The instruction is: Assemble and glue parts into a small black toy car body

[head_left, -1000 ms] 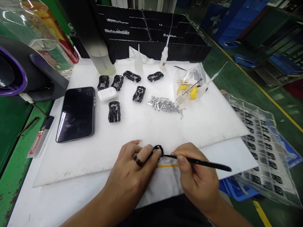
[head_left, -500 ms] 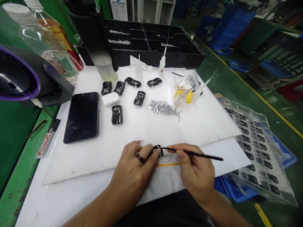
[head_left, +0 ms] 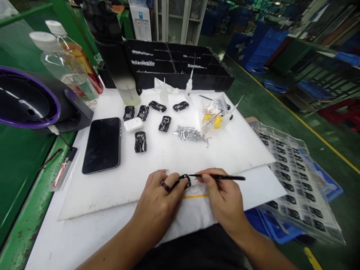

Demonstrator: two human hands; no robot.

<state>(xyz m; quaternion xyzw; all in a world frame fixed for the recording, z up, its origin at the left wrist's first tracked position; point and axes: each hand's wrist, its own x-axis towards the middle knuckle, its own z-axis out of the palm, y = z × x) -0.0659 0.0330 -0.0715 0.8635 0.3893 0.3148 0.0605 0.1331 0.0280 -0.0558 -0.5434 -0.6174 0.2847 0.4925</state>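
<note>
At the far edge of the worktop (head_left: 84,240), toward twelve o'clock, a black compartment tray (head_left: 180,65) holds thin rows of small silvery parts in a few of its cells. At two o'clock from the hands a clear plastic bag (head_left: 212,114) holds yellow pieces and slim sticks, and at three o'clock a clear blister tray (head_left: 298,176) carries many small dark parts, one per pocket. A loose heap of silver pins (head_left: 189,134) lies on the white foam mat (head_left: 239,146), with six glossy black car shells (head_left: 140,141) at eleven o'clock beside a dark phone (head_left: 102,145). Near the mat's front edge, the left hand (head_left: 157,200), wearing a ring, has its grip closed with fingertips pinching a small car body (head_left: 185,180), glossy black and mostly hidden by the fingers, so its heading cannot be told. The right hand (head_left: 225,202) has its grip closed, pencil-fashion, on a thin black brush (head_left: 222,177). The brush lies nearly level, its long axis running nine to three o'clock, the tip pointing toward nine and touching the car body.
</note>
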